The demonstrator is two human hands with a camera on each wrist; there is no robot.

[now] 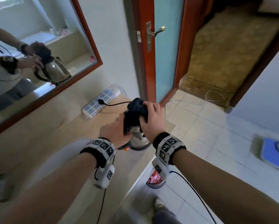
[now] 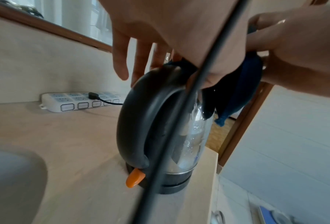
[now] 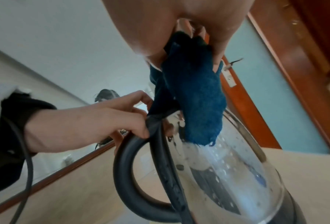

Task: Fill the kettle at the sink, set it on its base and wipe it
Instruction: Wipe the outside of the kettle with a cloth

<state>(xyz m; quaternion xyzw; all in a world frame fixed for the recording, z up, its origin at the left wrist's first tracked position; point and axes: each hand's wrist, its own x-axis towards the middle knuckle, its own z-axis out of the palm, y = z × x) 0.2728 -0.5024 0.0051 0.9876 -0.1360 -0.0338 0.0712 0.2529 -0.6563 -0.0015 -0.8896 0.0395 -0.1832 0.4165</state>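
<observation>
The steel kettle [image 1: 138,138] with a black handle [image 2: 133,121] and an orange switch [image 2: 135,177] stands upright on its black base [image 2: 171,186], near the right end of the beige counter [image 1: 55,135]. My left hand [image 1: 117,128] grips the top of the handle, thumb on one side and fingers [image 2: 122,60] on the other. My right hand [image 1: 153,117] clutches a dark blue cloth [image 1: 136,109] over the lid. In the right wrist view the cloth [image 3: 194,98] hangs down the kettle's wet steel wall [image 3: 227,174].
A white power strip [image 1: 101,101] with a black plug lies against the wall behind the kettle. The sink basin [image 2: 12,181] is to the left. A mirror [image 1: 38,46] hangs above. The counter edge drops just right of the kettle, near an open door [image 1: 164,46] and tiled floor.
</observation>
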